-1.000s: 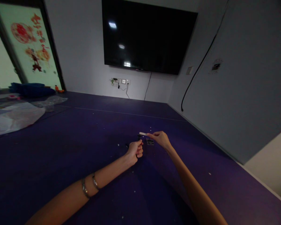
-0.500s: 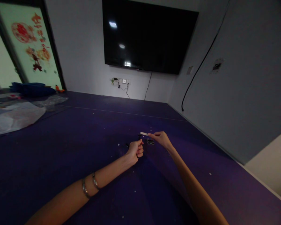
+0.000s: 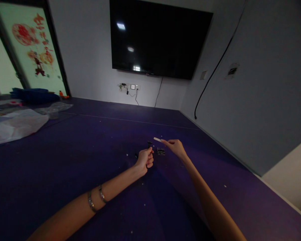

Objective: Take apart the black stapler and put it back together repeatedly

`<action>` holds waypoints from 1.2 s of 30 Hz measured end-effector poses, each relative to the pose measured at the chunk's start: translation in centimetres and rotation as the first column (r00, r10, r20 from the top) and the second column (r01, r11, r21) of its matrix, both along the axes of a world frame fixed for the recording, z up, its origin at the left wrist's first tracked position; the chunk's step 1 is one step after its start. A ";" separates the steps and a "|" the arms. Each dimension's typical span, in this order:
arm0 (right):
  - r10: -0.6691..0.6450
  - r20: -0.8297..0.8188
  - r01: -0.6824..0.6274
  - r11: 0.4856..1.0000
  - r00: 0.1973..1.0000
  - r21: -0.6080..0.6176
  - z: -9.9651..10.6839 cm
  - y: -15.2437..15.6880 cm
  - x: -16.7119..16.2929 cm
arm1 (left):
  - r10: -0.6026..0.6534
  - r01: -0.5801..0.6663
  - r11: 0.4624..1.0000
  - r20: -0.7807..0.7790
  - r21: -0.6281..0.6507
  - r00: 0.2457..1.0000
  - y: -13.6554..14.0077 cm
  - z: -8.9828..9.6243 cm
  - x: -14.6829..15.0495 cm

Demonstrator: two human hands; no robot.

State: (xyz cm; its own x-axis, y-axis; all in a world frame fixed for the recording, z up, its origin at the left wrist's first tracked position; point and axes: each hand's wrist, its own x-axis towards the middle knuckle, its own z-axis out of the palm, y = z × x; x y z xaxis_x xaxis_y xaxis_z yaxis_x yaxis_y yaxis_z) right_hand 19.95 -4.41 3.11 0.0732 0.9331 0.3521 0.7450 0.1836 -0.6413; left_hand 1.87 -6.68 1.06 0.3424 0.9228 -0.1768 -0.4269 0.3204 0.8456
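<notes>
The pack (image 3: 161, 151) lies on the purple surface (image 3: 110, 197). To its left and a little nearer the person, the left hand (image 3: 144, 159) is curled tight around a dark piece (image 3: 149, 143), whose end juts out to the pack's far left. To the pack's right, the right hand (image 3: 175, 147) pinches one end of a white stick (image 3: 158, 139); the free tip points left beyond the pack, apart from the piece. Good control here would seem to call for a still left fist, a light pinch, and small strokes from the right wrist, kept clear of the pack.
</notes>
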 end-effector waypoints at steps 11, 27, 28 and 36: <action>0.180 -0.038 -0.176 0.980 0.983 0.089 6.5 -3.6 -0.7 | 0.048 0.033 0.802 -0.120 0.596 0.992 1.5 0.3 -1.5; 0.284 0.185 -0.304 0.949 0.941 0.088 8.4 -5.8 -1.2 | -0.018 0.204 0.673 -0.260 0.711 0.965 3.0 -0.8 -1.9; 0.307 0.187 -0.322 0.945 0.933 0.060 8.4 -5.8 -1.2 | -0.019 0.204 0.674 -0.259 0.710 0.966 2.9 -0.8 -1.9; 0.317 0.132 -0.324 0.945 0.939 0.035 8.3 -5.6 -0.2 | -0.029 0.192 0.687 -0.238 0.701 0.971 2.8 -0.4 -1.9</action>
